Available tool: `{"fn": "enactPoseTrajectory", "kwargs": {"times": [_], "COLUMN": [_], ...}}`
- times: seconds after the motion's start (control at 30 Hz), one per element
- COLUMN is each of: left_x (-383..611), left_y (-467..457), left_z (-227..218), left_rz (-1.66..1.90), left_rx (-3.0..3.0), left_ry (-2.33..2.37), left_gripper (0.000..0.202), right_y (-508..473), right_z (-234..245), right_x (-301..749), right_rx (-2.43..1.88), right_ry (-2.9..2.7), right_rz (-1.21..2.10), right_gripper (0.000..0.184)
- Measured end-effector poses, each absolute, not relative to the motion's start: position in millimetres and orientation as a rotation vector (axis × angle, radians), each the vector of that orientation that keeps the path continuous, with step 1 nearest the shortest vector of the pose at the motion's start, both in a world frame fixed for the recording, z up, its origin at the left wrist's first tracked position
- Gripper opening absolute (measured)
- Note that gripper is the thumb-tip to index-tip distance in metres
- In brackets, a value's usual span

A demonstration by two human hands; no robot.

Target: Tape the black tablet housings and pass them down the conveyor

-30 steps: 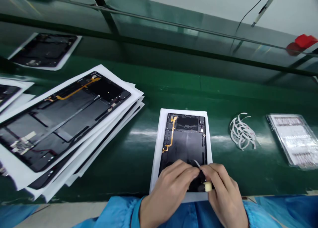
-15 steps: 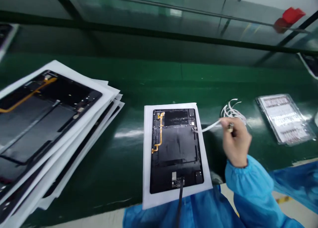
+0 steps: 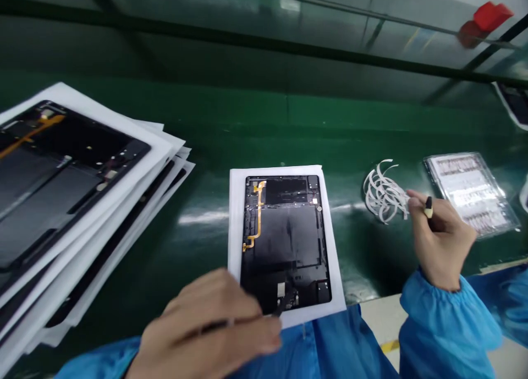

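Left hand (image 3: 210, 329) sits low in the view, over the bottom-left corner of a black tablet back panel (image 3: 284, 241). It is blurred, with the fingers (image 3: 247, 313) curled and partly closed. A thin dark line shows between them, but whether the hand has hold of anything can't be told. Right hand (image 3: 441, 239) is raised off the counter (image 3: 198, 115), to the right of the panel and well apart from it. Its thumb and fingers (image 3: 416, 200) pinch a small pen-like tool (image 3: 428, 207) with a dark body and pale band.

The panel lies flat on a white sheet (image 3: 236, 225) on the green counter, in front of the person and roughly centred. An orange flex cable (image 3: 259, 219) runs down its left side, and a short black strip (image 3: 286, 303) sits at its bottom edge, close to the left hand.

To the left is a stack of white sheets (image 3: 124, 142) with more tablet panels, the top panel (image 3: 61, 181) cut off by the frame edge. Right of the panel lies a loose bundle of curled white strips (image 3: 385, 192), just beside the right hand's fingers. Beyond that is a clear sleeve with a printed sheet (image 3: 470, 195). Blue sleeves (image 3: 445, 324) cover both forearms.
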State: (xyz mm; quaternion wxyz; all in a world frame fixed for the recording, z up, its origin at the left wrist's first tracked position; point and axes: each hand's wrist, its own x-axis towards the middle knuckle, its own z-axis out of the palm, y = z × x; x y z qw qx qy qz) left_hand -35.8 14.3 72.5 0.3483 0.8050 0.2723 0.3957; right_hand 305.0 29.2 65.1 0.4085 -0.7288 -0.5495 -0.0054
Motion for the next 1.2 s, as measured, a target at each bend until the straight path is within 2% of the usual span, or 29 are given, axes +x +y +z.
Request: {"fn": "enactPoseTrajectory", "kwargs": {"times": [0.07, 0.2, 0.4, 0.53, 0.6, 0.7, 0.8, 0.87, 0.97, 1.13, 1.2], "left_x": [-24.0, -4.0, 5.4, 0.2, -5.0, -14.0, -20.3, -21.3, -19.2, -12.0, -9.6], "left_y": [40.3, 71.0, 85.4, 64.8, 36.7, -14.0, -47.1, -52.8, -47.3, -43.8, -46.4], "left_z": [77.5, 65.6, 48.5, 42.1, 33.4, 15.9, 2.5, -0.8, 0.8, 1.3, -1.2], "left_rz": [1.093, 1.143, 1.149, 1.129, 1.044, 0.723, 0.478, 0.434, 0.436, 0.508, 0.539], "left_rx": [2.098, 2.037, 1.873, 1.731, 1.823, 2.255, 2.496, 2.567, 2.632, 2.647, 2.63], "left_ry": [0.792, 0.879, 0.868, 1.19, 1.348, 1.181, 1.08, 1.082, 1.047, 1.041, 1.051], "left_gripper": [0.015, 0.006, 0.006, 0.029, 0.034, 0.038, 0.06, 0.069, 0.067, 0.04, 0.036], "right_y": [30.6, 37.7, 58.9, 65.2, 66.4, 67.9, 70.1, 71.5, 72.2, 70.4, 69.8], "right_z": [78.8, 89.7, 75.1, 69.4, 64.6, 53.0, 40.2, 33.2, 25.6, 16.9, 14.7], "right_x": [272.9, 219.9, 200.3, 202.7, 203.4, 203.9, 203.6, 203.1, 202.6, 201.7, 200.7], "right_rx": [-1.686, -1.4, -1.276, -1.353, -1.389, -1.413, -1.439, -1.447, -1.447, -1.462, -1.464], "right_ry": [-1.558, -1.936, -1.961, -1.93, -1.909, -1.881, -1.865, -1.872, -1.909, -1.933, -1.938], "right_rz": [0.234, 0.746, 1.052, 1.065, 1.035, 0.995, 0.975, 0.959, 0.896, 0.817, 0.806], "right_gripper": [0.012, 0.021, 0.01, 0.01, 0.013, 0.013, 0.013, 0.011, 0.009, 0.01, 0.01]}}
